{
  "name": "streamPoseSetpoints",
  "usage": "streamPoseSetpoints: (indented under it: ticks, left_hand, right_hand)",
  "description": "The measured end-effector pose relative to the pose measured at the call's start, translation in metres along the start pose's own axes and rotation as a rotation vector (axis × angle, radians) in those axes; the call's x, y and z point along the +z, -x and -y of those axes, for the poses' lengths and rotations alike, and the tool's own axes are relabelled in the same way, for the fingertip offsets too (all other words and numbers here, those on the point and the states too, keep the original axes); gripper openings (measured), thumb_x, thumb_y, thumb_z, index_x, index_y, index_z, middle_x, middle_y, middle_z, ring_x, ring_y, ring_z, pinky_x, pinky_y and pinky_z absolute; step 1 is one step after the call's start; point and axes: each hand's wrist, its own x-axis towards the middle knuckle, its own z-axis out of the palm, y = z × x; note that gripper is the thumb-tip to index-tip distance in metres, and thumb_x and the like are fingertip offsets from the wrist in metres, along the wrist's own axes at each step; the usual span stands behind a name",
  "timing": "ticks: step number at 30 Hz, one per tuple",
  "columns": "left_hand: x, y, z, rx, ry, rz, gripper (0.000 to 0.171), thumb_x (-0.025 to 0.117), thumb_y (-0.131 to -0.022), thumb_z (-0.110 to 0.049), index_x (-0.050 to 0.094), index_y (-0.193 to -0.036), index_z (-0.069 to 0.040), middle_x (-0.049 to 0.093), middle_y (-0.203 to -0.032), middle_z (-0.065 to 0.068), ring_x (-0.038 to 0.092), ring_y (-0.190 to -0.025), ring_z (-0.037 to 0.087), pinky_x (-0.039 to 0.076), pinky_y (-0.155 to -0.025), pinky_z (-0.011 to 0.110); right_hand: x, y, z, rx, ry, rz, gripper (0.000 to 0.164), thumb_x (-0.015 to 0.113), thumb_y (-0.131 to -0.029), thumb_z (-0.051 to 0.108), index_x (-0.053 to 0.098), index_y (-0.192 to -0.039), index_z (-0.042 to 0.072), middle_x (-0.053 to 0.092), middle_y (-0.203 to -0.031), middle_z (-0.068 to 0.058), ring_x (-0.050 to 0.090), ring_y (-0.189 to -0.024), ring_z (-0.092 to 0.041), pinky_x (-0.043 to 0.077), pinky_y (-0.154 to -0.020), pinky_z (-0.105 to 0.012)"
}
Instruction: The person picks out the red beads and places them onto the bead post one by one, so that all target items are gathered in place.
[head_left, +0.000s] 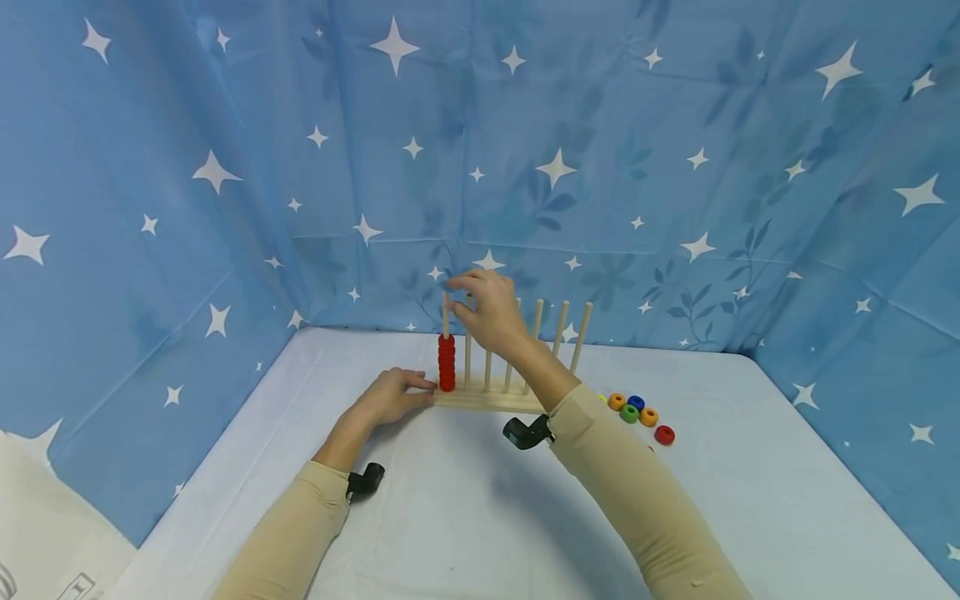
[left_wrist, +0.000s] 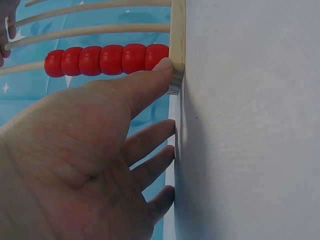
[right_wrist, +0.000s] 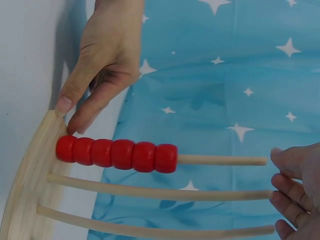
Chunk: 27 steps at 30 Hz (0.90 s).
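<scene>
A wooden abacus stand [head_left: 487, 400] has upright pegs along its base. Stacked on its leftmost peg are several red beads [head_left: 447, 363], with the bare peg tip [right_wrist: 225, 160] rising above them. My left hand [head_left: 393, 396] pinches the left end of the base between thumb and index finger; the other fingers [left_wrist: 152, 165] are spread near the table. At the top of the red-beaded peg is my right hand [head_left: 491, 312], its thumb close to the tip and its fingers loosely bent. No bead shows between those fingers.
Right of the stand, loose beads lie on the white table [head_left: 420, 517]: orange [head_left: 617, 402], blue [head_left: 636, 402], green [head_left: 629, 413] and red [head_left: 664, 435]. My right sleeve [head_left: 637, 483] partly hides others. A blue star-patterned curtain [head_left: 465, 167] surrounds the table's back and sides.
</scene>
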Motion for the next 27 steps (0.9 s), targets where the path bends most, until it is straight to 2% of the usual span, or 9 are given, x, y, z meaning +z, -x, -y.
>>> streamPoseSetpoints:
  ticks: [9, 18, 27]
  left_hand:
    - [-0.001, 0.000, -0.002, -0.016, 0.006, 0.003, 0.031, 0.074, -0.097, -0.025, 0.078, -0.125, -0.012, 0.058, -0.150, 0.019, 0.044, -0.146, 0.046, 0.036, -0.119, 0.062]
    - [0.000, -0.001, 0.000, -0.008, -0.005, -0.007, 0.030, 0.075, -0.096, -0.026, 0.079, -0.123, -0.012, 0.059, -0.149, 0.020, 0.047, -0.145, 0.045, 0.036, -0.119, 0.061]
    - [0.001, -0.002, 0.001, -0.014, -0.018, 0.001, 0.030, 0.075, -0.097, -0.025, 0.078, -0.124, -0.013, 0.058, -0.150, 0.020, 0.046, -0.146, 0.045, 0.036, -0.119, 0.061]
  right_hand:
    - [-0.015, 0.019, 0.000, -0.069, -0.112, -0.093, 0.034, 0.075, -0.097, 0.013, 0.072, -0.130, 0.007, 0.070, -0.128, -0.012, 0.060, -0.125, -0.031, 0.041, -0.112, -0.055]
    - [-0.024, 0.056, -0.003, -0.050, -0.171, -0.154, 0.037, 0.077, -0.095, 0.014, 0.071, -0.131, 0.007, 0.068, -0.130, -0.012, 0.059, -0.125, -0.031, 0.046, -0.107, -0.053]
    - [-0.027, 0.081, -0.010, -0.055, -0.198, -0.186, 0.038, 0.077, -0.095, 0.014, 0.072, -0.132, 0.007, 0.069, -0.128, -0.011, 0.060, -0.124, -0.029, 0.048, -0.108, -0.052]
